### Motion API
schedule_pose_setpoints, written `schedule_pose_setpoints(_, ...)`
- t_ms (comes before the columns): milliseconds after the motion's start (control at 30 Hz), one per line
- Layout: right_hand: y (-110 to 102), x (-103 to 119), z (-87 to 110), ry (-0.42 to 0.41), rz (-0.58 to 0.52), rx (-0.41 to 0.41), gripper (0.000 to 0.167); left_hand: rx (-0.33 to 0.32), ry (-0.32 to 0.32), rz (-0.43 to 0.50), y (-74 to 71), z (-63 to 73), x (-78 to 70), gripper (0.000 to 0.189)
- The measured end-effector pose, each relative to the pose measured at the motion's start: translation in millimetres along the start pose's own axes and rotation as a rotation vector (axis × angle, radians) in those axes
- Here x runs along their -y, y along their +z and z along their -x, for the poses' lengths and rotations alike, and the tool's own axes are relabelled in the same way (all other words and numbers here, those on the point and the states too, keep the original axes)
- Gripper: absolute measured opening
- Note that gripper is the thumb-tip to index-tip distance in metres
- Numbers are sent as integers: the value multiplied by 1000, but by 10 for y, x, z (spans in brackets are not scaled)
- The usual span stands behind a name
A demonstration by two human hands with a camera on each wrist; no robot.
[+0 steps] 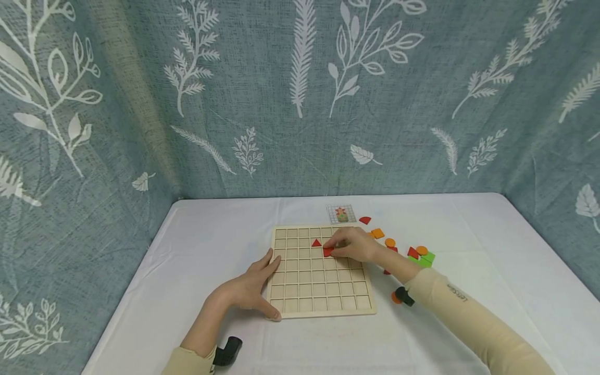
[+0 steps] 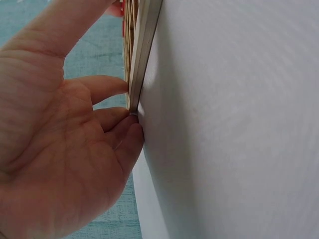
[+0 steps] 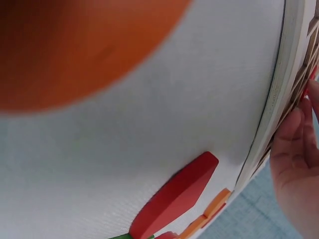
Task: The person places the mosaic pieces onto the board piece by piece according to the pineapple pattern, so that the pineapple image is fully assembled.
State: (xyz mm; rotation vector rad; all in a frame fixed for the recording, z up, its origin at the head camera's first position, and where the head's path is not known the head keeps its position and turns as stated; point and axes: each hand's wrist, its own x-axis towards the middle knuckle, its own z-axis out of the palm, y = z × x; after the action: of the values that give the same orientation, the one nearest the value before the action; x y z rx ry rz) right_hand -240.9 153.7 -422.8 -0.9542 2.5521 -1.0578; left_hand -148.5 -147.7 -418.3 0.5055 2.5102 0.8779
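A square wooden grid board [image 1: 318,314] lies on the white-covered table. My left hand [image 1: 250,286] rests against its left side, thumb and fingers spread, the thumb at the near left corner. In the left wrist view, the fingers [image 2: 112,119] touch the board's edge. Over the board's upper right, my right hand [image 1: 353,245] pinches a small red piece [image 1: 328,252] between thumb and fingers, down at the grid cells. The fingers partly cover its outline. A red triangle [image 1: 316,242] sits in a cell just left of it.
A pattern card [image 1: 341,214] lies behind the board, beside a red wedge [image 1: 365,220]. Right of the board are scattered orange [image 1: 390,242], red [image 1: 413,253] and green pieces [image 1: 429,257]. An orange disc [image 1: 396,298] lies near the right wrist's black camera [image 1: 405,296].
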Motion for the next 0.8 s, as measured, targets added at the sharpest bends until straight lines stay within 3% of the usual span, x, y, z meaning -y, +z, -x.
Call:
schedule_pose_setpoints(333, -68, -24, 76, 82, -123, -70, 20, 2, -5, 6, -5, 27, -32, 125)
schedule_pose_setpoints(567, -204, -105, 214, 249, -189, -141, 20, 3, -9, 16, 3, 18, -20, 125)
schedule_pose_setpoints(800, -362, -292, 393, 324, -209, -199, 26, -4, -6, 14, 7, 8, -1, 126)
